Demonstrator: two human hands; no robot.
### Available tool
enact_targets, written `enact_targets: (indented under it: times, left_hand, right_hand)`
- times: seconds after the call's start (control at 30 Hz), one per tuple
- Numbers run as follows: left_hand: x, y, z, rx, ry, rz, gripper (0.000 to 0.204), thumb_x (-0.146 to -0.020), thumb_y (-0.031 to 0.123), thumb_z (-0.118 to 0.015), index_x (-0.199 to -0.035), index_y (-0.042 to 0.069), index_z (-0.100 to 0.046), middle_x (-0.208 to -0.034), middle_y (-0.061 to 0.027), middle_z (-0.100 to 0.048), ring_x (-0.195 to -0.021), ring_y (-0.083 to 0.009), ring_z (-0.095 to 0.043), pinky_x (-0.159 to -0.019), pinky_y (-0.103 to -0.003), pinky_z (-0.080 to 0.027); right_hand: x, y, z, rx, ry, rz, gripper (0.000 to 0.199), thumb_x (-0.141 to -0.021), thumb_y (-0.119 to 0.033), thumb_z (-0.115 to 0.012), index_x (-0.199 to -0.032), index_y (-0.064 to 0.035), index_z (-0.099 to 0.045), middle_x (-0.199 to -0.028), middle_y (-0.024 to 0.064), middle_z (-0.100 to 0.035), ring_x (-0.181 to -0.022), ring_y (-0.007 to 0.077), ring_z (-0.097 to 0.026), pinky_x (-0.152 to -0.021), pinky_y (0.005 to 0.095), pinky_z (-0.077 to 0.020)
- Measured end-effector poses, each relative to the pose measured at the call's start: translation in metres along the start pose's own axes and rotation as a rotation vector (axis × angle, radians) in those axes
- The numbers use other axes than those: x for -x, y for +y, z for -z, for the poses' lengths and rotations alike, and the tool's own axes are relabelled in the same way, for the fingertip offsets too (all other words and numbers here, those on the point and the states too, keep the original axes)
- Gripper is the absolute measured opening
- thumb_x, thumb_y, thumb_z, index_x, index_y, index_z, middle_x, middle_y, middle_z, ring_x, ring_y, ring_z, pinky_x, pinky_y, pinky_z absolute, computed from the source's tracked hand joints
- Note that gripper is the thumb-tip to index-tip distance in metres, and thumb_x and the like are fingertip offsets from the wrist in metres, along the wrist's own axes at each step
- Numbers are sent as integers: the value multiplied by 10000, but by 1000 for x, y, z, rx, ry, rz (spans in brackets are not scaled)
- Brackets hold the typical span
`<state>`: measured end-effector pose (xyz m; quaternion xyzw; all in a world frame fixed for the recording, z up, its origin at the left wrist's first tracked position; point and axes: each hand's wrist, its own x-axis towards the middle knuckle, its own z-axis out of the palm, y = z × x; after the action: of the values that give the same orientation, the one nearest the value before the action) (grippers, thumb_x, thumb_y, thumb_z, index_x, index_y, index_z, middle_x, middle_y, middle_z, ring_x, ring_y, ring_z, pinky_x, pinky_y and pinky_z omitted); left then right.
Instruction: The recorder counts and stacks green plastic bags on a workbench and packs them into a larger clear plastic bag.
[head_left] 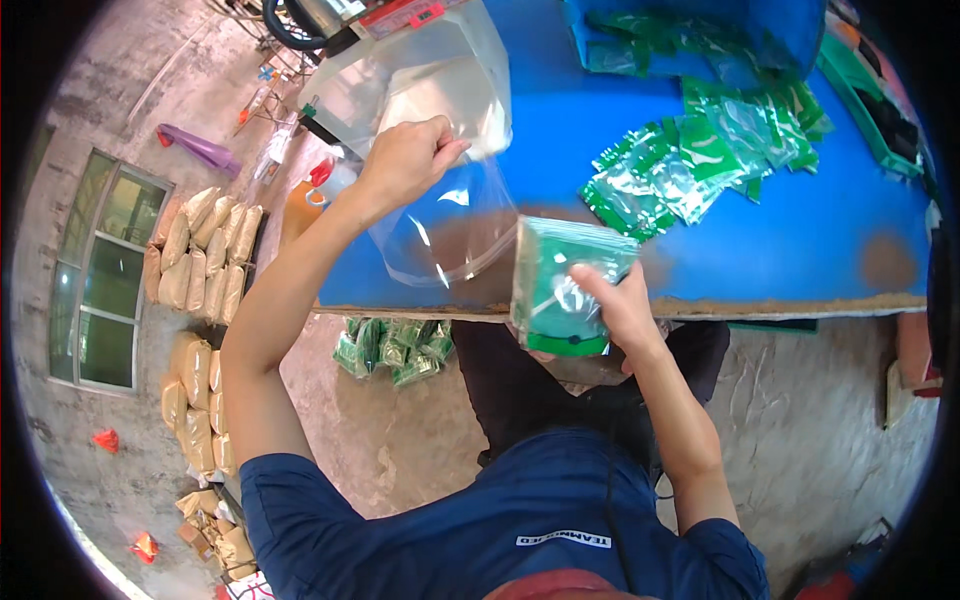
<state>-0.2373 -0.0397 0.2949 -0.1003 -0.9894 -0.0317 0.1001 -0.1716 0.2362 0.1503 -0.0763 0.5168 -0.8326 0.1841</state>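
Observation:
My left hand [405,160] pinches the edge of a large clear plastic bag [440,215] that hangs over the near edge of the blue table [800,250]. My right hand [620,305] grips a stack of green and silver sachets [560,285] just past the table's near edge, right beside the bag's opening. More green sachets [690,165] lie loose in a heap on the table to the right of the stack.
A blue bin [790,30] with more sachets stands at the table's far side. A green tray [870,100] sits at the right. Green packets [395,350] lie on the concrete floor under the table. Tan sacks [205,250] are stacked at the left.

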Motion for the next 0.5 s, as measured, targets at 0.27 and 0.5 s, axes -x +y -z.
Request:
enact_targets:
  times: [0.27, 0.5]
  left_hand:
    - [40, 55, -8, 167, -82, 44, 320, -936, 284, -655, -753, 28, -598, -568, -136, -576, -498, -294, -566, -520, -411, -424]
    - [78, 95, -32, 452, -8, -84, 245, -968, 141, -640, -778, 17, -545, -559, -22, -442, -510, -79, -366, -465, -298, -299]
  right_hand:
    - [-33, 26, -56, -578, -231, -654, 312, -910, -205, -666, -1168, -34, -621, -1055, 113, -709, -905, 241, -714, -834, 424, -596]
    - [-59, 26, -58, -439, -91, -374, 410, -848, -292, -740, -1122, -2, -647, -1050, 119, -701, -890, 216, -702, -773, 394, -591]
